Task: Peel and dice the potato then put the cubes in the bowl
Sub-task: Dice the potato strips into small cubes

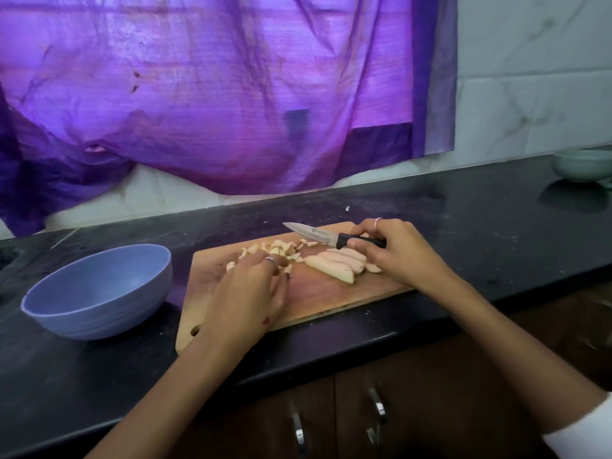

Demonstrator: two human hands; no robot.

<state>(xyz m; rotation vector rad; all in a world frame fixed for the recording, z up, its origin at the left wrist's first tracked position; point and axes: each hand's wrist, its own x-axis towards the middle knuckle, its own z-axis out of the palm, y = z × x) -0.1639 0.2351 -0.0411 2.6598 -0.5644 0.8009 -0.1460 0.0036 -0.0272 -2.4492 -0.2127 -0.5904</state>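
From the head camera, your right hand (394,251) reaches in from the lower right, forearm stretched across the front edge of the tabletop (463,220), and its fingers are curled round the black handle of the knife (328,236). The blade points left and lies nearly level, just above the far edge of the wooden cutting board (331,293). A ring shows on one finger of that hand.

Your left hand (251,289) comes in from the lower left, palm down, with fingers fairly straight and resting on the pile of potato cubes (278,248) at the board's far left part. You cannot tell whether any cube is pinched under it, since the fingertips are hidden behind the back of the hand.

The long potato strips (334,263), peeled and pale, lie side by side on the board just beneath your right hand, partly covered by it. The blue bowl (99,293) stands on the tabletop just left of the board; its inside looks bare of cubes.

At the far right edge a pale green bowl (583,164) is cut off by the frame. A purple curtain (231,94) hangs behind the tabletop. Cabinet handles (377,405) below are blurred.
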